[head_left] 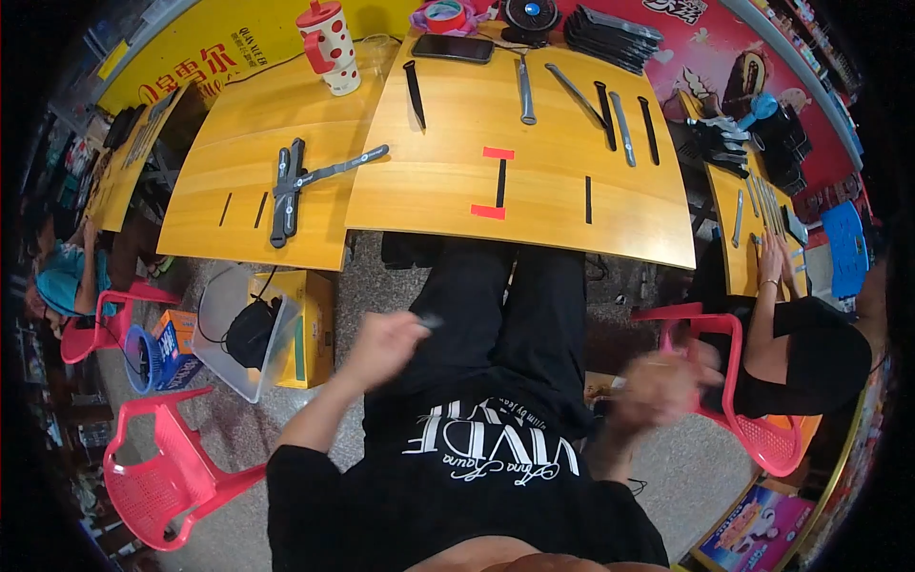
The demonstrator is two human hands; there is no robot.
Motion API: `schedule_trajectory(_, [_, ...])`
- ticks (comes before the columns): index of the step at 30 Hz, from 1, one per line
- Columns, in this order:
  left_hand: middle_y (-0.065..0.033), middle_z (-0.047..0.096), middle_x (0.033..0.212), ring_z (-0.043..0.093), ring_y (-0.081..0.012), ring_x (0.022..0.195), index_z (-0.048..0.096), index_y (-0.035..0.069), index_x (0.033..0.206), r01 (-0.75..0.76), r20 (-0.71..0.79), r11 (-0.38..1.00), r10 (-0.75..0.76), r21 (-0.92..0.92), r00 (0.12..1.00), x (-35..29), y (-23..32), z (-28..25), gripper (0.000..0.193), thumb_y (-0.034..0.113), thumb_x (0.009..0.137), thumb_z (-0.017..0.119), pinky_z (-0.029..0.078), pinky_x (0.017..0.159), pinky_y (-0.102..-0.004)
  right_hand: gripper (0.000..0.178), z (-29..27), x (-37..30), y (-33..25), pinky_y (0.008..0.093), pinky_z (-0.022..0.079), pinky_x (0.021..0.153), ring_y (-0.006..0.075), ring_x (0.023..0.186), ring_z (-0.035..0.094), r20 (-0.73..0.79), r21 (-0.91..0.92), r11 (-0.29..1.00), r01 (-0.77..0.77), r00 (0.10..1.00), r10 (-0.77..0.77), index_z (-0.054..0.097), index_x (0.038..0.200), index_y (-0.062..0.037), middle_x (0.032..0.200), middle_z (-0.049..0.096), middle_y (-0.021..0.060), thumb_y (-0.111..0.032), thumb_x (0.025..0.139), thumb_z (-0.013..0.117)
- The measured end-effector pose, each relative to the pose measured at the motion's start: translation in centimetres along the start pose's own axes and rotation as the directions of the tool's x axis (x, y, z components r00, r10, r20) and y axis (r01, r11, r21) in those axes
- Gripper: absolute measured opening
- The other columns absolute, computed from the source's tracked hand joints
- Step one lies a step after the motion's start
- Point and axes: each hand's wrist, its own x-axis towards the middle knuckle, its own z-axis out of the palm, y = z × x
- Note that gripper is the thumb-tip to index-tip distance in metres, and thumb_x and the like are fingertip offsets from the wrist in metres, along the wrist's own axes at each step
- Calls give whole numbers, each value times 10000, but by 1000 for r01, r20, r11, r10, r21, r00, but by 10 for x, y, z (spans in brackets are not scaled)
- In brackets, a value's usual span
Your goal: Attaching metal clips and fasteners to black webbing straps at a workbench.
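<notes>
My left hand [384, 349] is raised over my lap, fingers pinched on a small dark, shiny thing [431, 321] that I cannot make out. Off to the right of my lap, my right hand [662, 389] is smeared by motion, so its fingers do not show clearly. Both hands are apart from the yellow table [429, 195] in front of me. On it, two pieces of red tape [498, 153] sit at the ends of a short black strip [502, 183]. Another short black strip [589, 200] lies to the right. Several long grey and black straps [527, 91] lie farther back.
At the left, grey straps [286, 195] lie crossed in a pile. A red-dotted tumbler [334, 57], a phone [453, 49], a small fan [530, 13] and stacked black packages [612, 40] stand farther back. Pink chairs [176, 472] flank me. A co-worker's hands [777, 262] rest at the right table.
</notes>
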Motion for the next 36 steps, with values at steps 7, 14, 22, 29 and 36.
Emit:
schedule_trajectory(7, [-35,541,624,443,-80,434,598,4,984,63,55,592,-32,-803,998,19,16,12,213,187,985,488,353,397,-195,151,-17,36,56,237,473,567,117,636,578,-349,-850,-416,-325,937,-19,583,1050,1,755,590,74,-7,906,537])
schedule_trajectory(14, [-63,557,643,455,-90,425,548,14,1138,68,119,511,68,-857,991,33,32,39,250,202,992,471,389,402,-205,123,-62,52,83,294,472,560,226,627,615,-133,-761,-642,-92,991,16,598,974,26,765,600,139,44,856,570])
schedule_trajectory(22, [-36,568,646,456,-67,421,565,36,1111,130,184,529,51,-839,982,40,27,47,206,165,997,453,358,390,-177,135,-67,60,76,274,407,498,185,550,538,-41,-637,-771,-2,999,31,606,965,22,707,551,111,71,844,573])
schedule_trajectory(29, [-55,547,624,446,-86,417,566,25,1092,153,214,525,57,-837,975,44,26,48,214,190,990,474,380,394,-198,138,-66,62,72,299,372,475,215,521,494,23,-548,-835,36,999,28,630,929,10,663,503,106,72,806,612])
schedule_trajectory(36, [-18,573,646,458,-53,443,597,36,1064,123,184,614,36,-779,982,41,29,50,175,146,981,489,364,406,-172,135,-64,60,71,315,398,486,238,539,518,45,-502,-861,81,997,68,625,920,13,659,504,112,57,792,627])
